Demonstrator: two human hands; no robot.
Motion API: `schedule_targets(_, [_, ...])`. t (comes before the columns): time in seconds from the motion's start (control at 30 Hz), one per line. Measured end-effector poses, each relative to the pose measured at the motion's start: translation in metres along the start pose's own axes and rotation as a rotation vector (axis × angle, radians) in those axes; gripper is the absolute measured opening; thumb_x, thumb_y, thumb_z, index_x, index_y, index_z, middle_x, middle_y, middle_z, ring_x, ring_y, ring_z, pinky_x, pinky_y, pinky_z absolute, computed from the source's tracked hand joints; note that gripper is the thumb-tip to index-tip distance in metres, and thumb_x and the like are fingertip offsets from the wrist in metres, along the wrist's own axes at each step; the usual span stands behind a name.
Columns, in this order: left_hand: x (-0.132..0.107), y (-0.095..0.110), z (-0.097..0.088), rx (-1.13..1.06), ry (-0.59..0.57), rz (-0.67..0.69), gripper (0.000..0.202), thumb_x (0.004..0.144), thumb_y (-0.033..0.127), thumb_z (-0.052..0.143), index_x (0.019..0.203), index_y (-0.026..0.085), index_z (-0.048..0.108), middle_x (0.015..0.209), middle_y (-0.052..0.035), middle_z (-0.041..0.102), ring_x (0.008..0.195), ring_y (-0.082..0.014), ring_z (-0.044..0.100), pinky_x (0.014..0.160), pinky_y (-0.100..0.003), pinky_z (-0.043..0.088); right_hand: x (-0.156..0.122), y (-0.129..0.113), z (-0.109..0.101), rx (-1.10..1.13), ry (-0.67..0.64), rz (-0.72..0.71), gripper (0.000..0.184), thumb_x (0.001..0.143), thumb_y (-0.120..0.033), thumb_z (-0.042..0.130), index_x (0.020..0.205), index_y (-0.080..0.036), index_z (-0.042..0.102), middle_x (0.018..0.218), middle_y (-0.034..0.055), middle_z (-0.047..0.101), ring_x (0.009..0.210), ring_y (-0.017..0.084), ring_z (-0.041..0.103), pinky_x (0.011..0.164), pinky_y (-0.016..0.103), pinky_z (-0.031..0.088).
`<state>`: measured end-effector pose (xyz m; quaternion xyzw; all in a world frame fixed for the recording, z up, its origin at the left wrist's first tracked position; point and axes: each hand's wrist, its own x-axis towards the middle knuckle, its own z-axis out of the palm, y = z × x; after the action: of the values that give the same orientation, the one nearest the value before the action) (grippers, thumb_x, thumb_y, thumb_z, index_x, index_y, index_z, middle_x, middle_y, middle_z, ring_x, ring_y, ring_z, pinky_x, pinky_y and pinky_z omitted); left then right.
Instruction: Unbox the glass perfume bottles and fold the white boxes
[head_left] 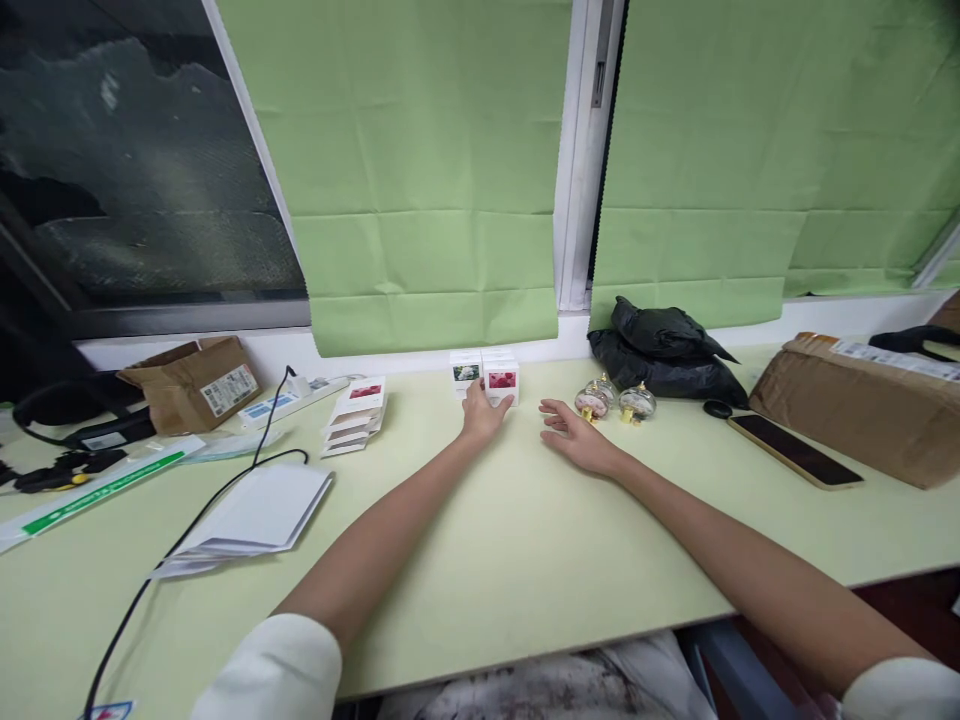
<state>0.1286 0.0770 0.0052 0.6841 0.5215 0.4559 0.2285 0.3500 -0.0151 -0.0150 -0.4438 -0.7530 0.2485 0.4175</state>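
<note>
Two small white boxes stand side by side toward the back of the table: a box with a white-flower picture (466,374) and a box with a red-flower picture (502,380). More white box tops show behind them. My left hand (484,412) has its fingers and thumb around the lower front of the red-flower box, which partly hides behind them. To the right, my right hand (576,438) hovers or rests with fingers apart and nothing in it. Just beyond its fingertips are round ornate glass bottles with gold-coloured parts, a pinkish bottle (592,402) and a clearer bottle (637,402).
Folded flat cartons (357,414) and white folded sheets (255,510) lie on the left, crossed by a black cable (202,515). An opened cardboard box (191,385) stands behind. On the right are a black plastic bag (667,355), a phone (795,450) and a brown parcel (862,405).
</note>
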Motion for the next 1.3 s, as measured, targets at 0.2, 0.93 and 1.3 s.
schedule_targets(0.2, [-0.003, 0.008, -0.006, 0.073, -0.018, -0.048, 0.029, 0.097, 0.035, 0.061, 0.117, 0.016, 0.054, 0.128, -0.0215, 0.061, 0.123, -0.0344, 0.057, 0.103, -0.047, 0.043, -0.001, -0.002, 0.001, -0.021, 0.012, -0.004, 0.054, 0.097, -0.032, 0.062, 0.147, -0.025, 0.044, 0.141, 0.0131, 0.060, 0.119, 0.021, 0.065, 0.110, 0.049, 0.050])
schedule_targets(0.93, [-0.132, 0.039, -0.127, 0.243, -0.426, 0.451, 0.045, 0.094, 0.031, 0.063, 0.137, 0.029, 0.049, 0.131, -0.0072, 0.062, 0.119, -0.0289, 0.057, 0.092, -0.039, 0.051, -0.029, -0.104, 0.021, -0.245, -0.065, -0.479, 0.023, 0.107, -0.030, 0.048, 0.130, -0.028, 0.048, 0.133, 0.0123, 0.057, 0.105, 0.024, 0.063, 0.090, 0.042, 0.056])
schedule_targets(1.3, [-0.131, 0.040, -0.126, 0.219, -0.456, 0.451, 0.064, 0.082, 0.039, 0.078, 0.139, 0.030, 0.051, 0.132, -0.0082, 0.063, 0.114, -0.0302, 0.062, 0.093, -0.040, 0.051, -0.030, -0.106, 0.020, -0.248, -0.118, -0.519, 0.033, 0.106, -0.029, 0.051, 0.139, -0.031, 0.048, 0.136, 0.0114, 0.058, 0.122, 0.026, 0.060, 0.098, 0.045, 0.056])
